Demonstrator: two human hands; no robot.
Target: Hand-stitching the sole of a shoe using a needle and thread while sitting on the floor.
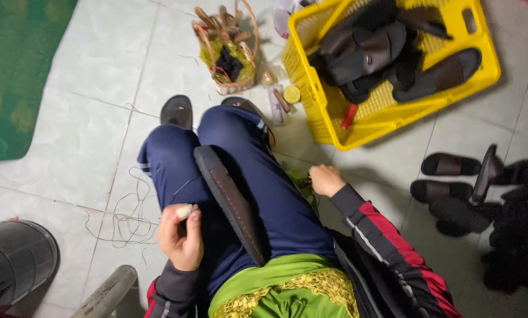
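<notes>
A long dark shoe sole [228,200] lies slanted between my thighs, on my dark blue trousers. My left hand [180,235] is closed around a small pale lump [184,211], held just left of the sole; a thin thread runs up from it across my left thigh. My right hand [326,179] reaches down to the right of my right thigh, fingers curled near something greenish on the floor; what it touches is hidden.
A yellow plastic crate [358,132] of dark sandals stands at the upper right. A small wicker basket [231,88] of tools, a little round tin [291,93] and loose thread [125,221] lie on the tiled floor. More sandals [449,165] lie right; a green mat [17,70] left.
</notes>
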